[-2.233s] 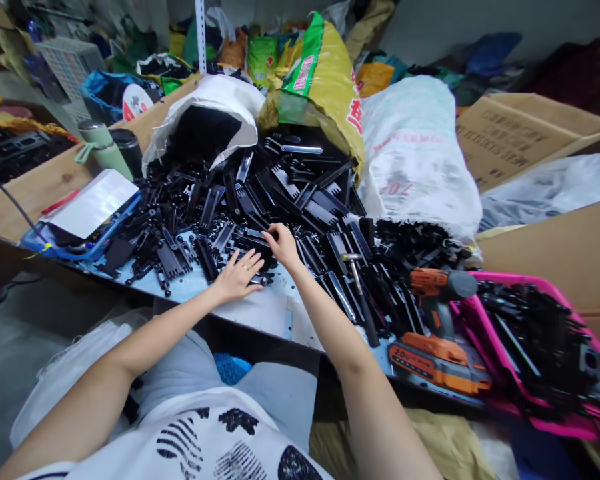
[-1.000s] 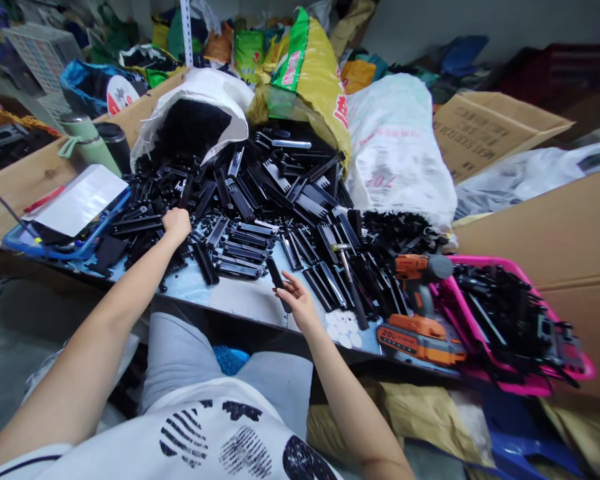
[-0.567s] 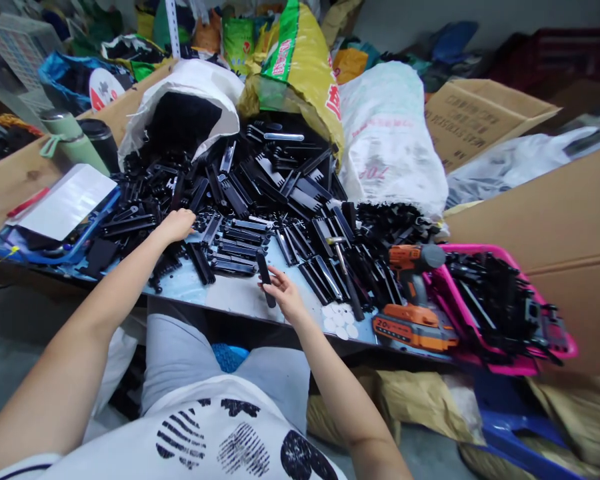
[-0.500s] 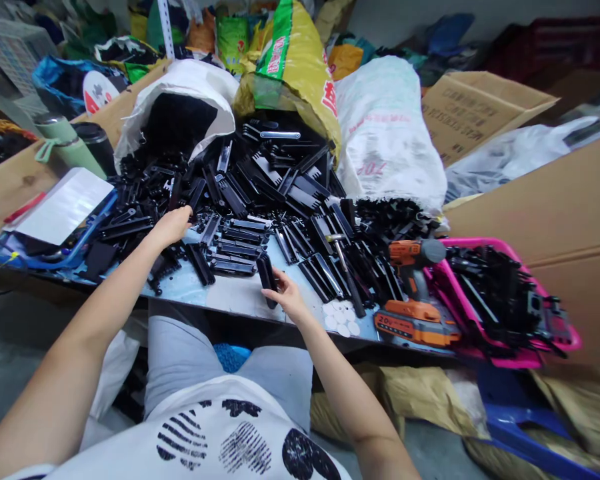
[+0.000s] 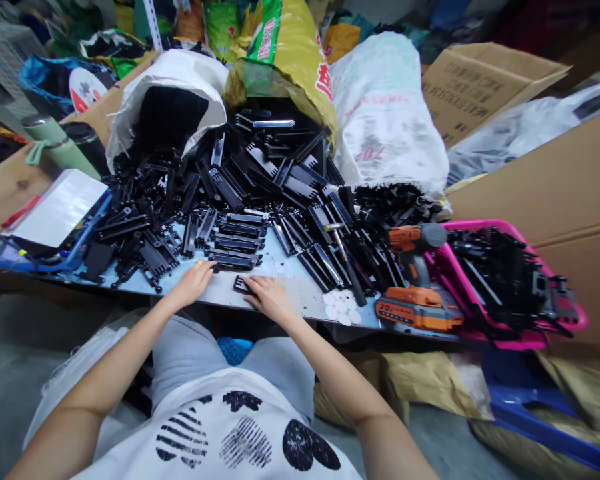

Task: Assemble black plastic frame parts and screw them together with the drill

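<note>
My right hand (image 5: 271, 297) is closed over a black slotted plastic part (image 5: 241, 285), down at the pale front strip of the worktable (image 5: 300, 288). The fingers cover much of that part. To its left, my left hand (image 5: 193, 283) has its fingers pinched together at a small dark bit, too small to name. Just beyond both hands lies a row of long black bracket-like pieces (image 5: 237, 241), set side by side. More black pieces (image 5: 153, 257) are heaped behind and left of my left hand.
A hammer (image 5: 343, 250) rests among black strips on the right. Near it are white discs (image 5: 341, 307), an orange cordless drill (image 5: 415, 307) and a pink basket (image 5: 517, 233) of black parts. Sacks (image 5: 387, 113) spill parts at the back. A blue tray (image 5: 75, 260) sits left.
My left hand has come from the heap toward the table's front edge. My right hand has moved slightly left, and the black part it held upright is now lower and tipped over.
</note>
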Motion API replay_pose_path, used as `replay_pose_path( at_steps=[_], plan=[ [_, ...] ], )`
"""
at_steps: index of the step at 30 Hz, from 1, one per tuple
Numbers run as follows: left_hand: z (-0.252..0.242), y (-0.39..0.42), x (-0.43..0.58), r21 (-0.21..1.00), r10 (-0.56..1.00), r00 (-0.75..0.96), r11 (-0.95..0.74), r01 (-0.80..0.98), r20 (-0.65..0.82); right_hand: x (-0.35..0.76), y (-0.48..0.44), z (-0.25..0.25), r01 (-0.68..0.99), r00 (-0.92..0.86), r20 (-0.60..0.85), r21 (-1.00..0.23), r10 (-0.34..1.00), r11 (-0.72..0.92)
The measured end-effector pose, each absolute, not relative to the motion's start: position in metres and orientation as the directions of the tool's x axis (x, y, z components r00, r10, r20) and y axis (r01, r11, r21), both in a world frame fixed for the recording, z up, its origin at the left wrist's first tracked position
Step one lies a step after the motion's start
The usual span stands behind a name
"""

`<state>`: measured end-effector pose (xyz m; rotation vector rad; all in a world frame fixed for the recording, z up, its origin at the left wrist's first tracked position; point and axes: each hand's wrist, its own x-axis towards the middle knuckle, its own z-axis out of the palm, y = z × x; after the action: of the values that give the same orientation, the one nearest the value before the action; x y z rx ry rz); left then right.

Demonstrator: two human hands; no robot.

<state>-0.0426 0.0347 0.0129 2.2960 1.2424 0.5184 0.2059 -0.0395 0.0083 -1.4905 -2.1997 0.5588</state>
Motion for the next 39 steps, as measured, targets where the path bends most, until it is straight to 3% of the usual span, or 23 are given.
replay_pose_path(
  at_steps=[2, 5, 8, 10, 15, 20, 23, 29, 33, 39],
  plan=[
    [0.019, 0.022, -0.035, 0.687, 0.858, 0.506, -0.421, 0.592, 0.090, 0.199, -0.035, 0.011, 0.663, -0.241, 0.132, -0.701, 0.962, 0.262],
    [0.027, -0.003, -0.007, 0.888, 0.893, 0.446, -0.254, 0.383, 0.062, 0.189, -0.032, 0.016, 0.301, -0.144, 0.036, -0.950, 0.989, 0.079],
    [0.035, -0.019, 0.014, 0.919, 0.923, 0.367, -0.238, 0.313, 0.114, 0.191, -0.035, 0.023, 0.047, -0.204, -0.074, -0.997, 0.976, -0.065],
    [0.037, -0.023, 0.018, 0.881, 0.920, 0.355, -0.301, 0.365, 0.167, 0.200, -0.037, 0.028, 0.066, -0.224, -0.031, -0.998, 0.974, -0.017],
    [0.034, -0.025, 0.014, 0.814, 0.910, 0.354, -0.368, 0.450, 0.215, 0.218, -0.044, 0.037, 0.282, -0.320, 0.191, -0.916, 0.928, 0.286],
    [0.045, -0.021, 0.016, 0.837, 0.833, 0.453, -0.472, 0.278, 0.319, 0.213, -0.051, 0.039, 0.142, -0.177, 0.080, -0.984, 0.981, 0.106],
    [0.054, -0.022, 0.016, 0.831, 0.827, 0.457, -0.482, 0.277, 0.327, 0.212, -0.051, 0.043, 0.127, -0.196, 0.028, -0.990, 0.980, 0.054],
    [0.061, -0.023, 0.014, 0.807, 0.831, 0.460, -0.489, 0.331, 0.314, 0.221, -0.051, 0.051, 0.178, -0.230, 0.014, -0.982, 0.973, 0.056],
    [0.059, -0.029, 0.021, 0.762, 0.834, 0.444, -0.511, 0.398, 0.327, 0.227, -0.052, 0.052, 0.306, -0.294, 0.063, -0.939, 0.954, 0.157],
    [0.053, -0.047, 0.048, 0.727, 0.845, 0.222, -0.532, 0.433, 0.486, 0.223, -0.056, 0.051, 0.400, -0.180, 0.219, -0.874, 0.959, 0.275]
  ],
)
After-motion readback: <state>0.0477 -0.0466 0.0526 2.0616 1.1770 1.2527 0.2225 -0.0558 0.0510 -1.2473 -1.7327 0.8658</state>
